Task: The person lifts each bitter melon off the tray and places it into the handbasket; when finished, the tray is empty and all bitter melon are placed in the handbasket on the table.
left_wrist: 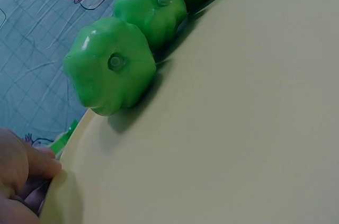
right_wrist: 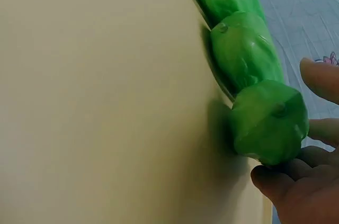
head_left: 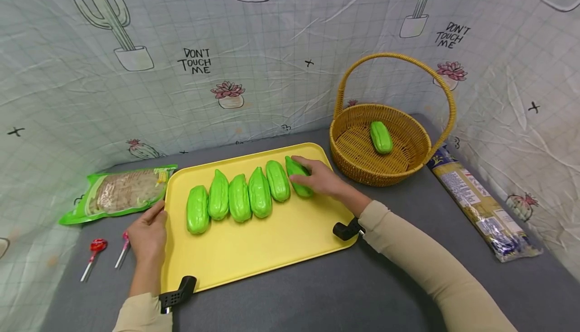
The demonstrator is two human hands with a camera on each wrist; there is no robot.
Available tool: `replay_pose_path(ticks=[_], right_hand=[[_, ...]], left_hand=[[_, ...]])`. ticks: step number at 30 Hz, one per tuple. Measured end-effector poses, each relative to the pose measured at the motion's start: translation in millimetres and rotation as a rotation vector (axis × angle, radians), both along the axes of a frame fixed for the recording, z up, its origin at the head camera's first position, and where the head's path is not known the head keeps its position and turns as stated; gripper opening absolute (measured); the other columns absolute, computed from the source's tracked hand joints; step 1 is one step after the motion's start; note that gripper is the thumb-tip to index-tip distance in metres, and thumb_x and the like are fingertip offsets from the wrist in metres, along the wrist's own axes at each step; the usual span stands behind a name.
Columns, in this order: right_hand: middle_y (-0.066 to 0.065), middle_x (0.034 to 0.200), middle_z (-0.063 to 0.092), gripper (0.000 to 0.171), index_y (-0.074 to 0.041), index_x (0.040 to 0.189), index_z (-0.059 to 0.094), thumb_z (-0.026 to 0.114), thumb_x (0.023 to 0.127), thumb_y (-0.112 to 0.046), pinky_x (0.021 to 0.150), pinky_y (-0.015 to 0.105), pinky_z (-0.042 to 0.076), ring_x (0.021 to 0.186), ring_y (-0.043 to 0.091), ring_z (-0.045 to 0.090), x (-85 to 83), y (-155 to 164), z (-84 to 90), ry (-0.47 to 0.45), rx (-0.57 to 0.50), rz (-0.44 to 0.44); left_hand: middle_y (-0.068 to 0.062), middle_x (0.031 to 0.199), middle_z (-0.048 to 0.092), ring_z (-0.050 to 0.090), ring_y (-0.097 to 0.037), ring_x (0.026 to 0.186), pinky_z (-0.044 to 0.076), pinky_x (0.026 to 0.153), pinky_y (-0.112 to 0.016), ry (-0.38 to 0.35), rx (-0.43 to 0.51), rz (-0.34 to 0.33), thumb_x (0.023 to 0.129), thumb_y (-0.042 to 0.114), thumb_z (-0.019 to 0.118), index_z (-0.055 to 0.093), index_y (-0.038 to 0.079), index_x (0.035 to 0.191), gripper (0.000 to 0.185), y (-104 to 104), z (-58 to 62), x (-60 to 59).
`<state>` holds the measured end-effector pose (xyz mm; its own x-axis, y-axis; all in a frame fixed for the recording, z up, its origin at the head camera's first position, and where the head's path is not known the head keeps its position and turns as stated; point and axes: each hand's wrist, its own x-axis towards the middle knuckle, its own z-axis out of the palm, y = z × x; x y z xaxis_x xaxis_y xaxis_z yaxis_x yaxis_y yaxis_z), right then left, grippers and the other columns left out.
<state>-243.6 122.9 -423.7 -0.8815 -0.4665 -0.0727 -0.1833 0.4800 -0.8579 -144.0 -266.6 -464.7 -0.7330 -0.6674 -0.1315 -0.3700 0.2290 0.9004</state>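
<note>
A yellow tray (head_left: pixel 272 244) lies on the grey table with several green gourds (head_left: pixel 239 197) in a row across it. My right hand (head_left: pixel 312 176) grips the rightmost gourd (head_left: pixel 295 170); in the right wrist view its fingers (right_wrist: pixel 288 179) curl under that gourd (right_wrist: pixel 267 121) with another fingertip above it. My left hand (head_left: pixel 147 231) holds the tray's left rim, thumb (left_wrist: pixel 39 164) on top of the edge. The leftmost gourd (left_wrist: pixel 110 65) lies close to that hand. One more green gourd (head_left: pixel 380 137) lies in a wicker basket (head_left: pixel 358 168) right of the tray.
A green packet of noodles (head_left: pixel 120 191) lies left of the tray, with two lollipops (head_left: pixel 96 246) in front of it. A long pasta packet (head_left: pixel 480 203) lies to the right of the basket. A cactus-print sheet (head_left: pixel 272 70) walls in the table behind and at the sides.
</note>
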Motion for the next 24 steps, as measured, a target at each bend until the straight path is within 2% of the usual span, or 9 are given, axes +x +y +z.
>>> replay_pose_path(ticks=[4, 9, 16, 24], right_hand=[[0.019, 0.166, 0.032, 0.070, -0.007, 0.160, 0.032, 0.066, 0.101, -0.024, 0.127, 0.050, 0.027, 0.154, 0.035, 0.028, 1.2, -3.0, -3.6, -0.004, 0.022, -0.017], [0.019, 0.166, 0.030, 0.070, -0.005, 0.160, 0.030, 0.065, 0.102, -0.023, 0.126, 0.050, 0.029, 0.154, 0.035, 0.028, 2.4, -3.4, -6.6, -0.004, 0.038, -0.027], [0.017, 0.166, 0.033, 0.071, -0.005, 0.160, 0.030, 0.065, 0.101, -0.022, 0.123, 0.050, 0.033, 0.152, 0.034, 0.033, 3.4, -3.8, -4.8, -0.016, 0.017, -0.041], [0.018, 0.164, 0.037, 0.069, -0.004, 0.160, 0.031, 0.063, 0.102, -0.025, 0.120, 0.050, 0.037, 0.149, 0.034, 0.039, 2.9, -3.4, -5.0, -0.015, 0.021, -0.029]], left_hand=[[-0.012, 0.145, 0.060, 0.057, -0.010, 0.130, 0.048, 0.110, -0.023, 0.002, 0.000, -0.007, 0.104, 0.015, 0.056, 0.061, 0.012, 0.142, 0.038, 0.8, 0.2, 0.5], [-0.012, 0.146, 0.060, 0.057, -0.010, 0.131, 0.048, 0.110, -0.023, 0.000, -0.001, -0.009, 0.105, 0.015, 0.056, 0.061, 0.013, 0.142, 0.038, 2.2, 2.3, 0.7], [-0.011, 0.145, 0.060, 0.058, -0.005, 0.127, 0.048, 0.103, -0.013, 0.009, 0.001, -0.002, 0.104, 0.016, 0.057, 0.062, 0.013, 0.141, 0.037, 1.9, 3.7, 0.5], [-0.012, 0.147, 0.059, 0.057, -0.007, 0.129, 0.047, 0.113, -0.028, -0.006, 0.008, -0.006, 0.105, 0.018, 0.055, 0.060, 0.013, 0.143, 0.039, -0.9, 0.3, 0.2]])
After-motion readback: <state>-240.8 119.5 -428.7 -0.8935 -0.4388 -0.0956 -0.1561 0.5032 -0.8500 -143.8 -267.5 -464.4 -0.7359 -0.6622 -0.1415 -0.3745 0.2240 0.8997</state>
